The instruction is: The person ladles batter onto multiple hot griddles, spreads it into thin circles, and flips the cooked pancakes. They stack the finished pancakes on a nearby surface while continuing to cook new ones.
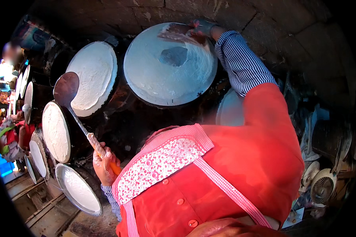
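My left hand (105,164) grips the orange handle of a long metal ladle (66,89), whose dark round bowl points up and away, in front of a white-coated pan. The handle is smeared with something pale. At the far side, my right hand (203,28), seemingly in a greyish glove, grips a flat brown scraper (178,33). The scraper lies against the far edge of a large round white surface (148,71). Streaks of thin white coating show beside it, and a grey patch (173,56) lies near the middle of the surface.
Several round pans with white contents stand at left, including a tilted-looking near pan (77,189). Another pale disc (231,108) is partly hidden by my right arm. A dark block wall (255,44) rises beyond. A fan (323,186) is at right; another person (13,133) works far left.
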Demonstrator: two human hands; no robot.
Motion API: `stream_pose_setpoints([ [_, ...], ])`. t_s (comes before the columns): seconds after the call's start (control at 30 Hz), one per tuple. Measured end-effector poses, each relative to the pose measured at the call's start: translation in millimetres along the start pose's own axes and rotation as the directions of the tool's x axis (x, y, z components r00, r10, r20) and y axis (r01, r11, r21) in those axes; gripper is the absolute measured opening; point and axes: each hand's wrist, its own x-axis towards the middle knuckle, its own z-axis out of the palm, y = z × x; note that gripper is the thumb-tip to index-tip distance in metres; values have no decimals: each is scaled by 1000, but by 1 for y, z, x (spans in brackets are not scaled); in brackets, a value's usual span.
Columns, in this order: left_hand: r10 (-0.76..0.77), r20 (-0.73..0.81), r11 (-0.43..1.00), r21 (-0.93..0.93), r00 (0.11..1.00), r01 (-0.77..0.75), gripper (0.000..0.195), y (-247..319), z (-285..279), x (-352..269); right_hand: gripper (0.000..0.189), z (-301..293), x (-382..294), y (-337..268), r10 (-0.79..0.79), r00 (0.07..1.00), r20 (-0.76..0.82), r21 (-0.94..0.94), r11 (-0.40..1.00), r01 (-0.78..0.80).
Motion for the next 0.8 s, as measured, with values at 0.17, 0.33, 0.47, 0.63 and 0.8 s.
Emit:
stream_pose_setpoints([
  [0.17, -6, 9, 1000, -13, 1000, 6, 40, 1, 0, 4, 60, 1, -28, -16, -3, 990, -140, 926, 352, 132],
  [0.33, 50, 59, 997, -54, 997, -47, 41, -4, -8, 14, 60, -16, -140, -33, 565, 801, -198, 133, 825, -549],
  [0.47, -4, 171, 999, -38, 985, 11, 41, -3, -23, 22, 44, 36, -190, -64, 521, 822, -229, 197, 852, -485],
  [0.63, -102, 311, 983, -112, 945, 143, 40, -5, -28, 37, 43, 50, -202, -78, 618, 761, -196, 62, 783, -619],
  [0.8, -116, 327, 975, -144, 938, 170, 37, -2, -51, 55, 42, 52, -197, -89, 668, 719, -190, -54, 724, -687],
])
